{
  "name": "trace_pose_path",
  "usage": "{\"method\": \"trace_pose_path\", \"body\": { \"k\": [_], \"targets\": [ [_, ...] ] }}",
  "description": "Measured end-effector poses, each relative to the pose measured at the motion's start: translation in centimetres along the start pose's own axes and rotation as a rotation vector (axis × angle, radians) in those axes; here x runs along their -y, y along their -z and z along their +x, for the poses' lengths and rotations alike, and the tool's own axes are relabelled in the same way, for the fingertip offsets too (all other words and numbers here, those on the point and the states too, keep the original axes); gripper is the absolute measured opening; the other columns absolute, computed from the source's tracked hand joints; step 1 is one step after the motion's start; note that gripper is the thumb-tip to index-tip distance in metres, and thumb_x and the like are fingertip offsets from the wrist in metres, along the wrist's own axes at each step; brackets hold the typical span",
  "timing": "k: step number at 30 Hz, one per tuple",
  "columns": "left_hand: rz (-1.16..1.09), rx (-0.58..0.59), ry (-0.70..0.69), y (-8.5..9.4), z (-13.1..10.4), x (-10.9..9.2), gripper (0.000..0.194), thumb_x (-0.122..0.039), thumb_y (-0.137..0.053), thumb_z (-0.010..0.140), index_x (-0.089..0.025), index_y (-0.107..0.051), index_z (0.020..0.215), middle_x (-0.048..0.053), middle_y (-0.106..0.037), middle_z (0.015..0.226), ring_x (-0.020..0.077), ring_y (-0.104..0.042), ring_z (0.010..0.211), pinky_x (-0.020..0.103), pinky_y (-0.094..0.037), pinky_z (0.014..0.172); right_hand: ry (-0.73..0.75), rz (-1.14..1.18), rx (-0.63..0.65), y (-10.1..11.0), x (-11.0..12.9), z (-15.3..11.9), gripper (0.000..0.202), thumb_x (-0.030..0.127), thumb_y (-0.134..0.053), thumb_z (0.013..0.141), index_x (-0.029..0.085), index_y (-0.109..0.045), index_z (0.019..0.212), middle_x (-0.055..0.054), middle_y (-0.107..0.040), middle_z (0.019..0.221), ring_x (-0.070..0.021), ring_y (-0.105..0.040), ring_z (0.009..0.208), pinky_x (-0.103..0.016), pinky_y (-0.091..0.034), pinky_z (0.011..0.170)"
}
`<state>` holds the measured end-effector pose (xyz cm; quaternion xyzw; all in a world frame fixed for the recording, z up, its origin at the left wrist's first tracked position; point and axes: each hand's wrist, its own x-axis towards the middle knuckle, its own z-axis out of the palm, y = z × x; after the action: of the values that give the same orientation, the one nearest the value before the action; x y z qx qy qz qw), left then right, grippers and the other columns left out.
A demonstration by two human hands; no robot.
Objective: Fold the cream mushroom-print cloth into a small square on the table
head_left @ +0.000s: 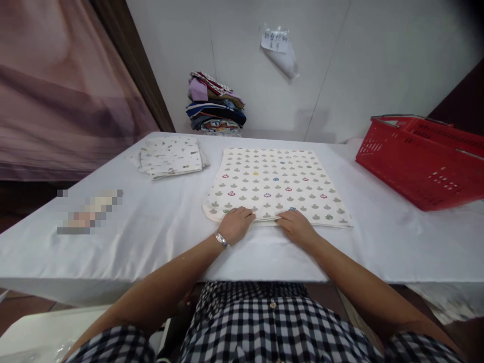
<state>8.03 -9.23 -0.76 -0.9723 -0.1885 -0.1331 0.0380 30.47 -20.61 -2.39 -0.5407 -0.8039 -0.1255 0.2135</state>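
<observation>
A cream cloth (270,186) printed with small grey and coloured motifs lies folded in a flat, roughly square shape on the white-covered table (162,227). My left hand (237,224) is closed on its near edge, left of the middle, with the fingertips on top. A short way to the right, my right hand (297,228) grips the same edge, its fingers curled over it. Both thumbs are mostly hidden. Between the hands the edge shows more than one layer and looks slightly raised. A silver bracelet (221,239) circles my left wrist.
Another printed cloth (174,157) lies folded at the back left. Nearer the left edge is a pixelated, blurred item (91,212). A red plastic basket (419,164) stands at the right. Beyond the table, a pile of folded clothes (216,106) rises against the wall.
</observation>
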Motion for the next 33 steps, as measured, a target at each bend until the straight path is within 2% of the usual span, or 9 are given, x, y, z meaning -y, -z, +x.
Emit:
{"method": "trace_pose_path", "body": {
  "k": [6,10,14,18,22,25,29,33],
  "targets": [
    [0.091,0.014,0.074,0.8,-2.6,3.1,0.029,-0.01,-0.039,0.086,-0.018,-0.061,0.103,0.006,-0.063,0.102,0.0192,-0.054,0.094,0.034,-0.042,0.08,0.017,-0.017,-0.027,-0.2,0.1,-0.1,0.02,0.014,-0.046,0.087,0.017,-0.066,0.088,-0.009,-0.065,0.096,-0.0186,-0.055,0.085,-0.031,-0.043,0.072],
    [0.119,0.009,0.163,1.6,-4.8,5.3,0.032,-0.01,-0.041,0.084,-0.018,-0.059,0.109,0.007,-0.063,0.106,0.0201,-0.054,0.099,0.036,-0.041,0.086,0.055,-0.052,-0.092,-0.4,0.0,-0.3,0.019,0.014,-0.048,0.087,0.017,-0.066,0.091,-0.009,-0.066,0.096,-0.0194,-0.056,0.087,-0.032,-0.045,0.074],
    [0.088,0.003,0.214,1.8,-6.1,6.2,0.038,-0.009,-0.04,0.083,-0.019,-0.056,0.115,0.006,-0.061,0.116,0.0206,-0.051,0.109,0.038,-0.039,0.093,0.086,-0.087,-0.096,-0.4,0.0,-0.4,0.02,0.016,-0.048,0.088,0.017,-0.066,0.095,-0.009,-0.066,0.095,-0.0191,-0.057,0.085,-0.032,-0.045,0.076],
    [-0.006,0.052,0.264,2.0,-6.3,6.4,0.045,-0.008,-0.041,0.078,-0.02,-0.054,0.119,0.005,-0.056,0.124,0.0196,-0.048,0.116,0.039,-0.038,0.097,0.083,-0.105,-0.064,-0.2,0.2,-0.3,0.026,0.013,-0.045,0.088,0.017,-0.064,0.106,-0.009,-0.066,0.094,-0.0188,-0.058,0.085,-0.032,-0.045,0.076],
    [-0.04,0.074,0.314,2.6,-5.9,5.1,0.055,-0.009,-0.043,0.072,-0.02,-0.047,0.127,0.006,-0.051,0.131,0.0213,-0.041,0.123,0.047,-0.027,0.105,0.041,-0.115,-0.054,-0.5,0.3,-0.2,0.03,0.011,-0.043,0.087,0.013,-0.06,0.111,-0.009,-0.066,0.087,-0.0195,-0.057,0.08,-0.032,-0.045,0.073],
    [-0.042,0.033,0.175,2.3,-4.6,2.5,0.057,-0.014,-0.048,0.073,-0.018,-0.043,0.13,0.009,-0.047,0.135,0.024,-0.038,0.126,0.05,-0.021,0.107,0.02,-0.081,-0.036,-0.7,0.3,0.1,0.026,0.012,-0.044,0.087,0.015,-0.063,0.104,-0.01,-0.066,0.092,-0.0194,-0.056,0.082,-0.032,-0.044,0.073],
    [-0.038,-0.035,-0.034,0.9,-1.1,-1.4,0.044,-0.016,-0.046,0.081,-0.018,-0.047,0.124,0.009,-0.049,0.132,0.0239,-0.043,0.119,0.048,-0.027,0.103,-0.064,-0.01,0.031,-0.2,0.1,0.8,0.024,0.014,-0.046,0.087,0.016,-0.062,0.104,-0.009,-0.066,0.093,-0.0182,-0.056,0.084,-0.031,-0.043,0.075],
    [0.016,-0.069,-0.065,-0.3,3.1,-3.7,0.034,-0.012,-0.04,0.084,-0.016,-0.051,0.115,0.01,-0.058,0.115,0.0229,-0.053,0.101,0.041,-0.039,0.088,-0.164,0.068,0.094,0.5,0.0,1.6,0.023,0.015,-0.046,0.087,0.017,-0.06,0.106,-0.007,-0.066,0.095,-0.0169,-0.056,0.086,-0.029,-0.042,0.078]
  ]
}}
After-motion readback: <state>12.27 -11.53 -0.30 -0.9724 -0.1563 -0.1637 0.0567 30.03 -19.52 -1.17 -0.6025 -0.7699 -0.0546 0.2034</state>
